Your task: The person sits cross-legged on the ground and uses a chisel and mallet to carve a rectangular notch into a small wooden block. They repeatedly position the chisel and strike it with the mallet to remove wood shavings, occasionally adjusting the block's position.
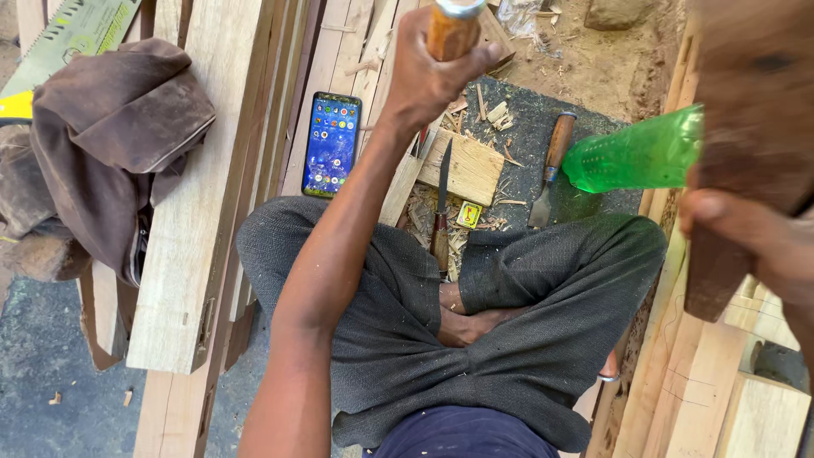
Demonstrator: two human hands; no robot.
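Chisels are counted as three: one wooden handle (452, 30) is clasped tight in the left hand (424, 72) at top centre, two more (441, 212) (551, 165) lie below by a wood block (466, 165). One mallet (738, 170) is gripped by the right hand (755, 242) at right. One green bottle (632, 157), contents not discernible, and one phone (331, 144) are seen.

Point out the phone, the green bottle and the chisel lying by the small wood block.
Phone (331, 144): head view, middle of its lit screen.
Green bottle (636, 157): head view, middle of its ribbed body.
Chisel (553, 165): head view, lower end of its wooden handle, right of the wood block (468, 168).
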